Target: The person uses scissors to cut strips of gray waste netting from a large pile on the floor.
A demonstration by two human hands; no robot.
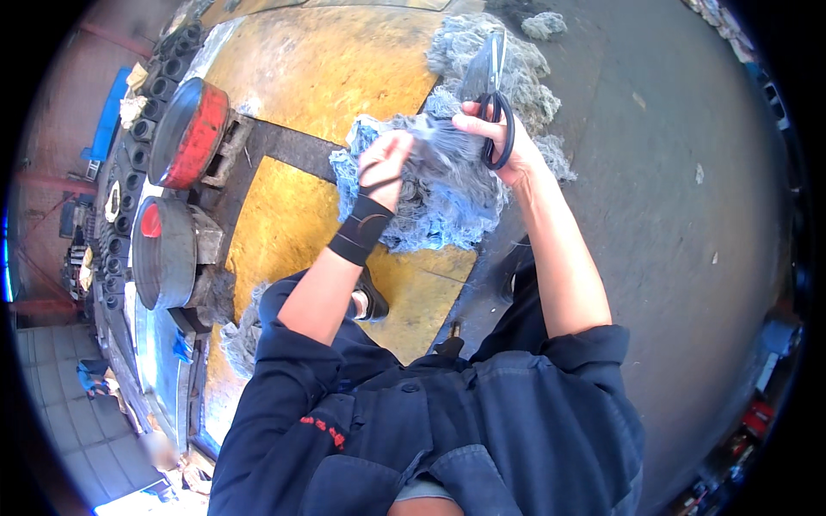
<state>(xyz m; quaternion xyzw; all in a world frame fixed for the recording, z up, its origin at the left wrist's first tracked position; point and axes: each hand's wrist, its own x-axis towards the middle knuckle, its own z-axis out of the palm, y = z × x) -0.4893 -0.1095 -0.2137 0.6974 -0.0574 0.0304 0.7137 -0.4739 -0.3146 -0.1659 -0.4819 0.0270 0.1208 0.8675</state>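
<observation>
Right hand: the right hand (pixel 503 142) sits upper centre of the frame, fingers closed through the black loops of the scissors (pixel 489 90); the thumb points left toward the other hand
Scissors: dark blades point up toward the top edge, close together; whether they bite into anything I cannot tell
Left hand: the left hand (pixel 385 163) is just left of the right, fingers pinched shut on a tuft of the waste (pixel 447 193); a black wrist wrap (pixel 361 228) sits below it
Hands together: near each other, not touching, the tuft stretched between them
Waste: a grey-blue wad of tangled thread, centre of the frame, lying under both hands on the yellow surface (pixel 318 69); more of it trails to the upper right behind the scissors
Clump: a small separate clump (pixel 545 24) lies at the top edge on the grey floor (pixel 680 215)
Surface: yellow, worn, crossed by a dark band, filling the upper left and centre
Lamps: a round red lamp (pixel 191 133) at upper left; a second grey-rimmed one (pixel 162 249) just below it
Clothing: dark blue jacket (pixel 447 430) along the bottom, sleeves pushed up to the elbows
</observation>
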